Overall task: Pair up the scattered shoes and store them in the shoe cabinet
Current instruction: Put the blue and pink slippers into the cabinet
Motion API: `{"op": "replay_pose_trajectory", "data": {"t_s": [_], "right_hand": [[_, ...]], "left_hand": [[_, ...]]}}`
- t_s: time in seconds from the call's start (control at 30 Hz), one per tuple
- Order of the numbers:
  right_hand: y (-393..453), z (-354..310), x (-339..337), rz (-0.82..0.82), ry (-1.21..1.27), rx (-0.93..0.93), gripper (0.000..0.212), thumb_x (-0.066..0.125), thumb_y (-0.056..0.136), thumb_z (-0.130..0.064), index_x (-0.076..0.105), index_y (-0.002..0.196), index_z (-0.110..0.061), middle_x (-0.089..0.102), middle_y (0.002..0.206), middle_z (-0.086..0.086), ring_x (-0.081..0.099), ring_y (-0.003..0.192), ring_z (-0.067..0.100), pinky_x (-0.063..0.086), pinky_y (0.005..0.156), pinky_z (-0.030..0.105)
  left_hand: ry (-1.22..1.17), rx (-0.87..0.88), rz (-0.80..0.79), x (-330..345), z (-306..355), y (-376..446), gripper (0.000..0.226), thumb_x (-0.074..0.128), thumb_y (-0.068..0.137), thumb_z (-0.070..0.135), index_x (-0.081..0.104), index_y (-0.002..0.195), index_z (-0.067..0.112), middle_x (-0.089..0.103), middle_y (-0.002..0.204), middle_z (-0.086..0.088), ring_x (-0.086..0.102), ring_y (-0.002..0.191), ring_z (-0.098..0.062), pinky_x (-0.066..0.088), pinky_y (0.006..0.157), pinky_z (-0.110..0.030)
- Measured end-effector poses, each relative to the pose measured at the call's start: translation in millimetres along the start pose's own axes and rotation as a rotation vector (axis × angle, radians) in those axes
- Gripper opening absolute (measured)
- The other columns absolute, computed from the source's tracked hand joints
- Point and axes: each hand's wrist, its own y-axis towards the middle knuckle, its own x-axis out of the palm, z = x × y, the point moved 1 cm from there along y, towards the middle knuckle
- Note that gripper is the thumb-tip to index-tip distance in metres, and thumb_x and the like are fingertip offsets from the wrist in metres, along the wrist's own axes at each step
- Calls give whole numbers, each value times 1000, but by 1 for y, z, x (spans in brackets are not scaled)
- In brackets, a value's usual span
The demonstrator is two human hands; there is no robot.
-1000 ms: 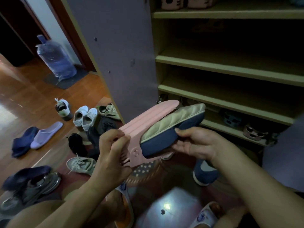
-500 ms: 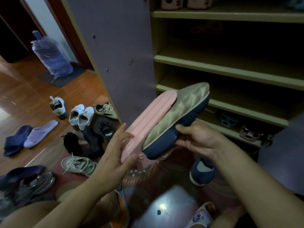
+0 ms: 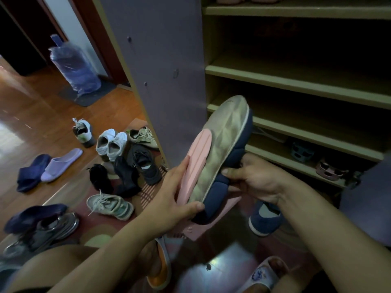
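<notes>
A navy shoe (image 3: 224, 144) with a pale, worn sole is held sole-up and tilted steeply, toe toward the cabinet shelves (image 3: 296, 83). It sits in a pink plastic shoe holder (image 3: 196, 163). My left hand (image 3: 171, 193) holds the holder's left side, thumb pressed on the shoe's heel. My right hand (image 3: 254, 178) grips the shoe's navy upper from the right. Its matching navy shoe (image 3: 264, 218) lies on the floor below. Scattered on the floor to the left are white sneakers (image 3: 111, 142), black shoes (image 3: 131, 170) and a grey sneaker (image 3: 110, 205).
The open purple cabinet door (image 3: 160, 70) stands between the shelves and the shoe pile. Pink and blue holders (image 3: 330, 170) sit on the lowest shelf. Slippers (image 3: 61, 163) lie on the wood floor at left, with a wrapped water bottle (image 3: 74, 68) behind them. My slippered feet are at the bottom.
The shoe and pink holder have tilted from near level to steeply upright and risen toward the shelves. My left hand shifted to the holder's side, thumb onto the heel.
</notes>
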Motion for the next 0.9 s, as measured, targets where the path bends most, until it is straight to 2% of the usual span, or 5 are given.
{"op": "replay_pose_trajectory", "data": {"t_s": [0.2, 0.33, 0.4, 0.6, 0.9], "right_hand": [[-7, -11, 7, 106, -183, -139, 18, 59, 99, -17, 66, 115, -18, 76, 101, 2, 73, 93, 25, 60, 83, 52], [-24, -21, -4, 771, -258, -721, 13, 48, 101, -39, 58, 109, -38, 65, 95, -11, 66, 86, 4, 56, 71, 18], [-27, -15, -5, 931, -186, -708, 15, 45, 102, -38, 53, 114, -35, 57, 102, -16, 59, 90, 0, 49, 69, 16], [-10, 34, 51, 256, -91, -287, 60, 29, 88, -67, 26, 147, -54, 36, 147, -31, 32, 140, -3, 29, 115, 29], [-10, 32, 60, 220, -146, -401, 79, 38, 83, -80, 24, 152, -46, 38, 154, -11, 38, 142, 11, 36, 116, 48]], "left_hand": [[-286, -7, 137, 0, 5, 11, 99, 82, 73, 51, 27, 154, 41, 43, 153, 16, 44, 139, -7, 39, 115, -43], [-723, -18, 192, -6, 16, 20, 76, 77, 82, 30, 41, 149, 24, 59, 141, -10, 58, 128, -33, 51, 102, -49], [-867, -98, 250, -5, 17, 20, 71, 74, 81, 32, 46, 145, 21, 62, 136, -15, 60, 124, -39, 50, 101, -56], [-1210, -320, 237, 5, 19, 19, 74, 73, 82, 39, 46, 147, 18, 56, 141, -22, 57, 125, -45, 40, 107, -65], [-1026, -106, 244, 21, 32, 20, 56, 60, 90, 20, 46, 144, 10, 63, 132, -21, 64, 117, -39, 58, 85, -40]]}}
